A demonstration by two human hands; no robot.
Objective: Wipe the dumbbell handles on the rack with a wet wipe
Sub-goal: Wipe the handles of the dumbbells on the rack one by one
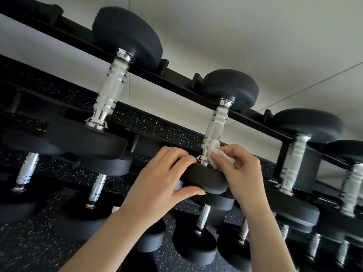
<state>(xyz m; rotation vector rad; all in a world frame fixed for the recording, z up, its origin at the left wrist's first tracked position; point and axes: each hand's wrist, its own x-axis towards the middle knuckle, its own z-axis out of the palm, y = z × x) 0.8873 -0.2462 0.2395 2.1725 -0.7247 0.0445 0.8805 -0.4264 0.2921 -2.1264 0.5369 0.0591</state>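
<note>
Head view: wet wipe (217, 154) (bunched) partly hides dumbbell (215, 124).

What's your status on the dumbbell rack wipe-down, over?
Left grip holds the dumbbell head steady. Right grip pinches the wet wipe against the handle, low end. Nothing blocking the handle above.

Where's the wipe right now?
Head view, right of centre: the wipe, pinched in the right hand, touches the middle dumbbell handle's lower end; the left hand grips the near weight.
</note>
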